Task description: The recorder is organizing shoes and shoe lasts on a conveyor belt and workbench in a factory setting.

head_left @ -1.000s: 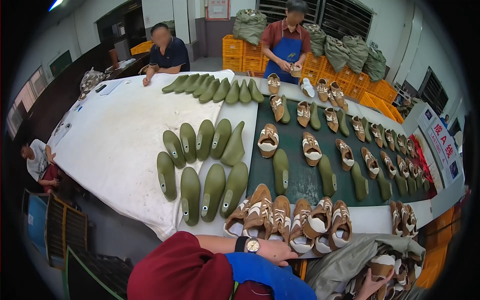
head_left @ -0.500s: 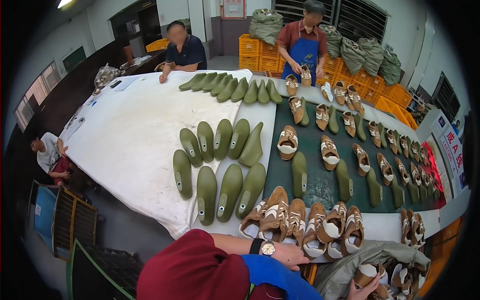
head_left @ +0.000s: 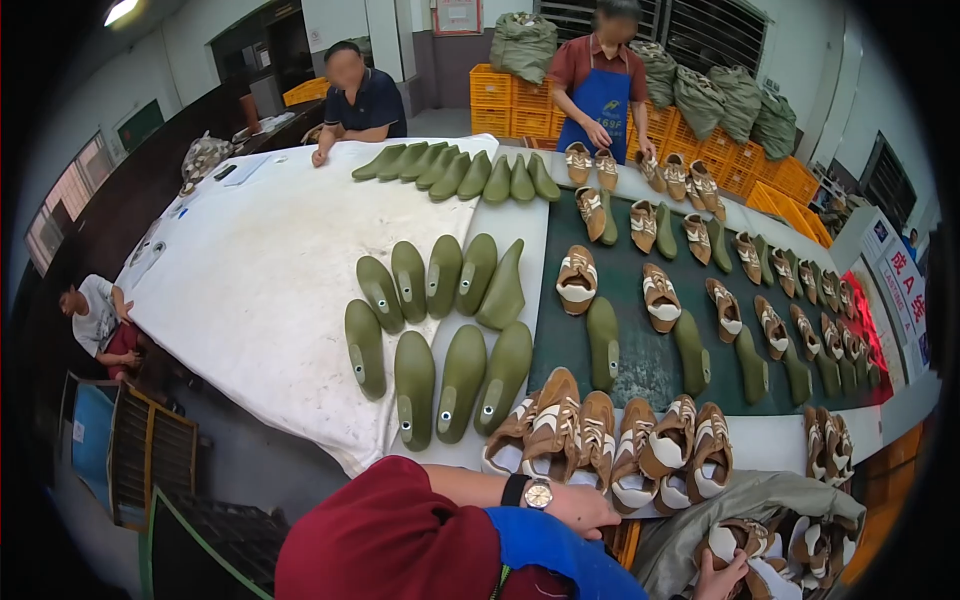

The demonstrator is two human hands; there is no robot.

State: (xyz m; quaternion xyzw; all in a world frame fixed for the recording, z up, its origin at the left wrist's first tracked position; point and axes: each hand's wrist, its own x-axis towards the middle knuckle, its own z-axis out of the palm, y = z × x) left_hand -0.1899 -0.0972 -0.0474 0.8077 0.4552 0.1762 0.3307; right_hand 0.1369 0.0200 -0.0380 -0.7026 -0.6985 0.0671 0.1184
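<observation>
My right hand is at the lower right, inside a grey-green sack, with its fingers closed on a brown and white sneaker. More brown sneakers lie around it in the sack. My left hand, below a wristwatch, lies at the table's near edge beside a row of brown and white sneakers. Its fingers bend down and are mostly hidden, so a grip cannot be made out. Just beyond this row, green shoe lasts lie on the white tabletop.
A dark green conveyor belt carries sneakers paired with lasts toward a machine at right. Across the table, a person in a blue apron handles sneakers. Another person leans on the white cloth. Orange crates stand behind.
My right hand has shifted slightly within the sack, turning the sneaker. The person in the apron has set down a sneaker and reaches for others. My left hand stays nearly in place.
</observation>
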